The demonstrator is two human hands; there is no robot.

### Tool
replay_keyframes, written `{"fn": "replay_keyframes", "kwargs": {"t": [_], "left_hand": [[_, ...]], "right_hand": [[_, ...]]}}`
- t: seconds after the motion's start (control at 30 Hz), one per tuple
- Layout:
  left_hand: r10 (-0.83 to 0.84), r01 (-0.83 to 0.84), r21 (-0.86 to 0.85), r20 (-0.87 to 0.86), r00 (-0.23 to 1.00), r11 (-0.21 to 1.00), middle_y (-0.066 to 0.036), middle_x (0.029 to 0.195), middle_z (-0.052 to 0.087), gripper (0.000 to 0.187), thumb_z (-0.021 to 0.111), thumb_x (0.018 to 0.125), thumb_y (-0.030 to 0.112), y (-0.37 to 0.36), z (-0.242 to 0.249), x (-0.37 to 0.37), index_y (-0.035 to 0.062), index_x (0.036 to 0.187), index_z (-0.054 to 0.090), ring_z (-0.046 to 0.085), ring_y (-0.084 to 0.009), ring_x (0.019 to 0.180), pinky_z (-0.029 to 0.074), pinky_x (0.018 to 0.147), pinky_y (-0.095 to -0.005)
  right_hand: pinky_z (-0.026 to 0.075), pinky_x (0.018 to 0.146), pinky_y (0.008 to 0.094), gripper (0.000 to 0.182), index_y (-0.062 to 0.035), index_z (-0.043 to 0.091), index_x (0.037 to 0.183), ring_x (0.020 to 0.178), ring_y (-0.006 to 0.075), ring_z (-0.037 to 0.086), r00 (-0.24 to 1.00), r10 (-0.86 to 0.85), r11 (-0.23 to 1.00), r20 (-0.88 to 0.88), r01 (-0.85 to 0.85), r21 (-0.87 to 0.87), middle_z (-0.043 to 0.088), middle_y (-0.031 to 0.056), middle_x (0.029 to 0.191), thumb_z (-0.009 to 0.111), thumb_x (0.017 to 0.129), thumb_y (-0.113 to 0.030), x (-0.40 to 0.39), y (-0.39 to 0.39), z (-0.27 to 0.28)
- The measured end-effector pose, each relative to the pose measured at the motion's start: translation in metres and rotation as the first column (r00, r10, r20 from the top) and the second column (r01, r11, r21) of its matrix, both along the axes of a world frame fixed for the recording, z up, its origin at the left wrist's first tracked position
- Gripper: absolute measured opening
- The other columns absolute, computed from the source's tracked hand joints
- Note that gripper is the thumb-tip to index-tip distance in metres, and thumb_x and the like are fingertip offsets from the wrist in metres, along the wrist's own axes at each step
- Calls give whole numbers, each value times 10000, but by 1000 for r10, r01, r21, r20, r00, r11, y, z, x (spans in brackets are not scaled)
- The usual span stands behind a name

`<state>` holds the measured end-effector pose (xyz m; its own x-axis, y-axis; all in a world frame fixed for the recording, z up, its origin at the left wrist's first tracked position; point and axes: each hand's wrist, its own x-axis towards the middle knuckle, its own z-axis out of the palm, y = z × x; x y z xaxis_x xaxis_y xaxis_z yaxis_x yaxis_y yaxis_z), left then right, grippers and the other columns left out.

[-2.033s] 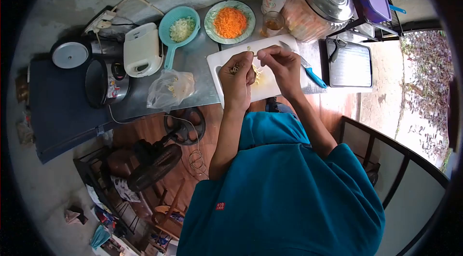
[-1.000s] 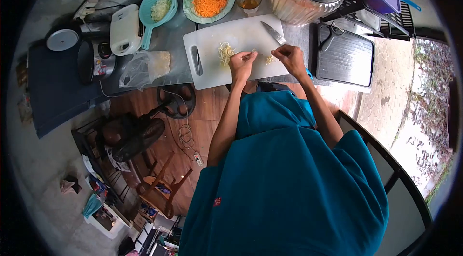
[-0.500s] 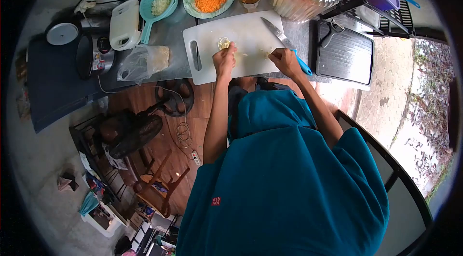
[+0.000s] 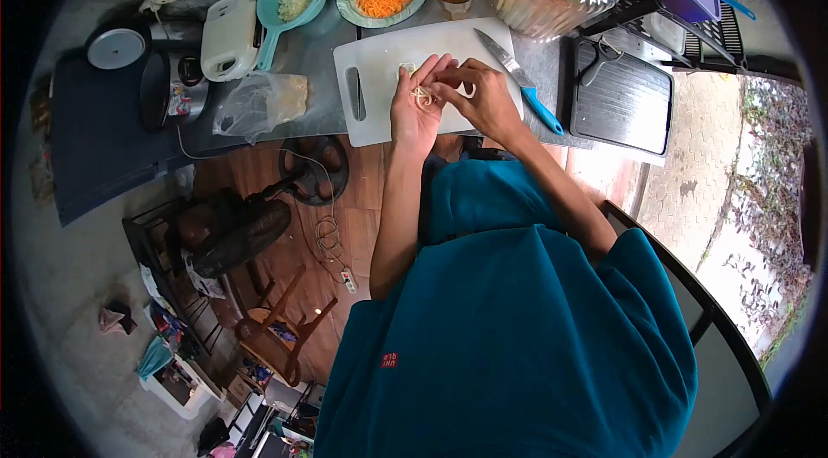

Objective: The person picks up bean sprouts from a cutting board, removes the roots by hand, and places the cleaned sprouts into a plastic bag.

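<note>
My left hand is palm up over the white cutting board, its fingers stretched out. Thin, pale strands that look like bean sprouts lie in its palm. My right hand reaches in from the right, thumb and fingers pinched at these strands. A few more pale bits show on the board just beyond my left fingers. A knife with a blue handle lies across the board's right side, its handle over the edge and its blade pointing away from me.
Behind the board stand a light-green strainer of chopped pale vegetable, a plate of shredded carrot, a glass and a big lidded jar. A plastic bag lies left; a griddle pan sits right.
My left hand has turned palm up, with sprouts in it. My right hand has moved left from the board's right side to meet it. The view has shifted slightly.
</note>
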<state>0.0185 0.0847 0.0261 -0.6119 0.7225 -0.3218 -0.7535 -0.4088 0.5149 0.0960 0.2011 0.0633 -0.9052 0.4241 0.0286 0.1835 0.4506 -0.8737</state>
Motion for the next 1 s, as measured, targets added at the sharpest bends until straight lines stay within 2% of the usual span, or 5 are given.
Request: {"fn": "replay_keyframes", "kwargs": {"t": [0.27, 0.33, 0.6, 0.77, 1.0], "left_hand": [[63, -63, -39, -6, 998, 997, -233, 1361, 432, 566, 319, 1002, 387, -2, -4, 1, -67, 1338, 358, 412, -304, 1286, 334, 1095, -401], [96, -96, -40, 6, 995, 995, -229, 1360, 435, 551, 320, 1002, 382, -1, -3, 1, -58, 1330, 372, 406, -305, 1291, 331, 1097, -404], [278, -278, -10, 25, 960, 961, -211, 1328, 478, 483, 340, 1000, 372, 1, -4, 0, -24, 1247, 467, 433, -319, 1271, 368, 1060, -422], [335, -336, 0, 93, 938, 942, -144, 1072, 626, 420, 400, 987, 383, -1, -2, -1, 17, 1104, 568, 556, -296, 1124, 445, 997, -389], [363, -365, 23, 74, 929, 931, -100, 951, 645, 376, 466, 968, 380, -7, -7, 0, 35, 999, 612, 603, -242, 990, 474, 933, -356]], "right_hand": [[496, 681, 383, 228, -30, 704, 910, 725, 285, 610, 991, 131, 989, 19, -130, -70, 639, 142, 870, 703, 776, -214, -5, -5, -6], [483, 631, 345, 213, -31, 715, 897, 645, 210, 543, 997, 81, 994, 5, -80, -68, 644, 104, 802, 727, 756, -190, -6, -9, -7], [481, 627, 342, 207, -25, 712, 901, 633, 212, 558, 998, 55, 998, 6, -54, -43, 644, 107, 794, 724, 754, -169, -5, -19, -6], [467, 615, 324, 201, -12, 708, 915, 612, 203, 550, 998, 0, 994, -55, -6, -106, 643, 121, 771, 696, 773, -153, -8, -21, 0], [461, 602, 312, 224, 31, 691, 931, 609, 192, 557, 999, -17, 968, -50, 3, -253, 652, 153, 788, 663, 817, -160, -14, -18, 3]]}}
